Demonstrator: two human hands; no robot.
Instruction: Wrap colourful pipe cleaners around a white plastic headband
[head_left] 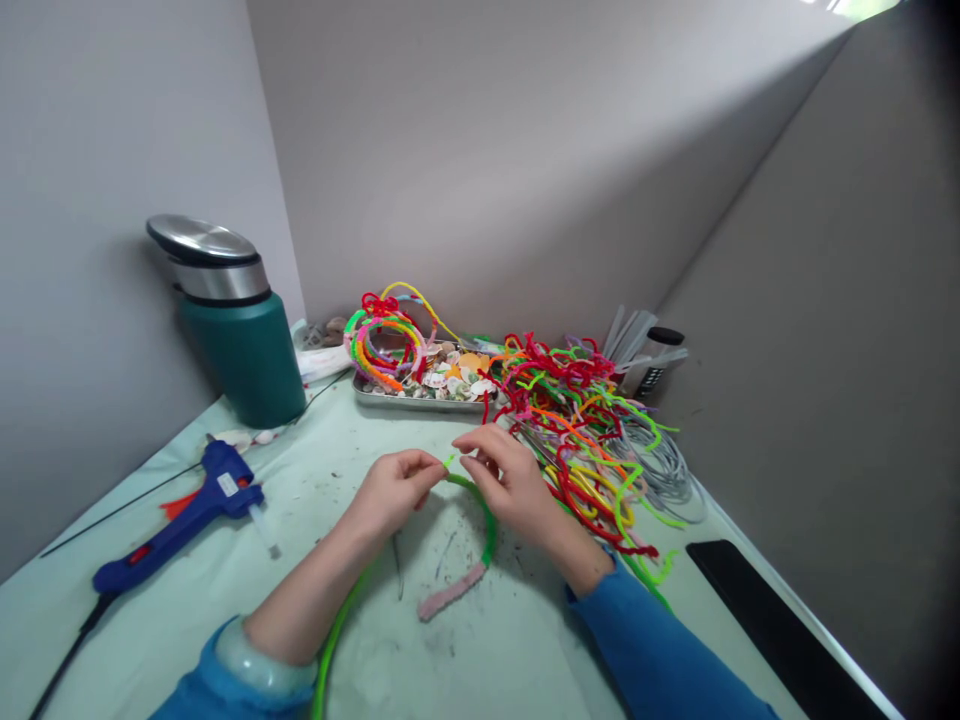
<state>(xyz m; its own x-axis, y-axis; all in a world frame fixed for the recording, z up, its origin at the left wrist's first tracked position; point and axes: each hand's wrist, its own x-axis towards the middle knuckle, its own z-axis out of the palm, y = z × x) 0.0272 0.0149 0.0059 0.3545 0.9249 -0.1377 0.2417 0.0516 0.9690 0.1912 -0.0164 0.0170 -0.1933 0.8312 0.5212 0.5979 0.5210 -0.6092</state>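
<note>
Between finger and thumb, my left hand (394, 492) pinches a bright green pipe cleaner (450, 461), whose short end sticks up from the fingertips. From there a curved strip wound in green and pale pink fuzz (489, 535) bends round over the table, its pink end towards me. My right hand (511, 486) hovers just beside the green end, thumb and forefinger parted, with nothing seen between them. A long smooth green strand (334, 640) runs under my left forearm to the front edge of the view.
A blue glue gun (191, 520) lies at left near a green bottle (244, 350). Behind my hands, a metal tray (420, 403) holds shells and wrapped rings. Tangled pipe cleaners (562, 370) and grey wire (664, 465) spread at right, beyond a black flat object (772, 620).
</note>
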